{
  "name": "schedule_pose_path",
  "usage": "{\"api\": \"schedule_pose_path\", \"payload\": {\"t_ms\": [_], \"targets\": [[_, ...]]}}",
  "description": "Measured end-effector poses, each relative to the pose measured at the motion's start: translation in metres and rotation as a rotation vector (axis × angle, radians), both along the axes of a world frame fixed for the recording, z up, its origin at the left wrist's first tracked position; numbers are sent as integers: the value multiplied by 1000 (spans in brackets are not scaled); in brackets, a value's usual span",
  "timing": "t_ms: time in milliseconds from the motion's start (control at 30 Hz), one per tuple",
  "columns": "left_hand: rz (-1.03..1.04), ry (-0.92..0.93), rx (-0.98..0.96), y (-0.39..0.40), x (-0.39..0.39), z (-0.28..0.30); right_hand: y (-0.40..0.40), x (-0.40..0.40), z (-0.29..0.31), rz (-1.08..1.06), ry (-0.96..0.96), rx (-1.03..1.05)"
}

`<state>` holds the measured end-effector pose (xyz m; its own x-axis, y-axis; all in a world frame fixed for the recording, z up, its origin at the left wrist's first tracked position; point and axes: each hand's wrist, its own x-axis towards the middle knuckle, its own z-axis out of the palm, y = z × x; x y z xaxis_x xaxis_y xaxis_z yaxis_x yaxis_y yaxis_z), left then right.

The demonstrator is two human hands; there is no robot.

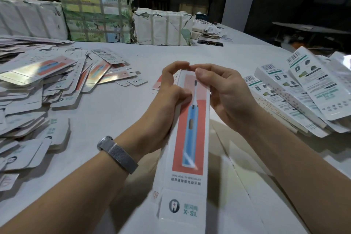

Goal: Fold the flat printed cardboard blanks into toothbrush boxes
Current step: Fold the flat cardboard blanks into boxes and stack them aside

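Cardboard box (190,129), half formed, held lengthwise above the table (133,59), far end up for tucking the flap. Left hand (167,100) curled round its left edge, right hand (226,93) pinching the top. Left of box: flat blanks (47,85); right of it: folded boxes (303,89).

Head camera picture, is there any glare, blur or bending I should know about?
Head view: glare on the foil blanks at left; wide-angle bending curves the table edge; the box between the hands is slightly soft near its lower end; background dark.
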<state>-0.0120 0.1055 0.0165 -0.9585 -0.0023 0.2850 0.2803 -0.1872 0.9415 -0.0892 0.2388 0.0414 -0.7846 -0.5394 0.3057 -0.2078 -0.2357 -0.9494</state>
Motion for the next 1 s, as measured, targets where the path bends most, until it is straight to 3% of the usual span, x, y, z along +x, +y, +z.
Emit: {"api": "schedule_pose_path", "payload": {"t_ms": [167,267,433,600,733,1000], "targets": [[56,-5,-51,1,-11,-2,-2,2,4,41,-25,20],[149,35,-94,3,-20,-1,-12,12,7,69,-117,-132],[-70,-53,-18,-3,-9,-12,10,-5,5,70,-31,-2],[7,-72,44,2,-15,-5,8,-6,6,147,-64,26],[-49,-133,0,0,5,-2,7,-5,4,145,-34,35],[81,-74,-87,5,9,4,4,-2,1,117,-22,30]]}}
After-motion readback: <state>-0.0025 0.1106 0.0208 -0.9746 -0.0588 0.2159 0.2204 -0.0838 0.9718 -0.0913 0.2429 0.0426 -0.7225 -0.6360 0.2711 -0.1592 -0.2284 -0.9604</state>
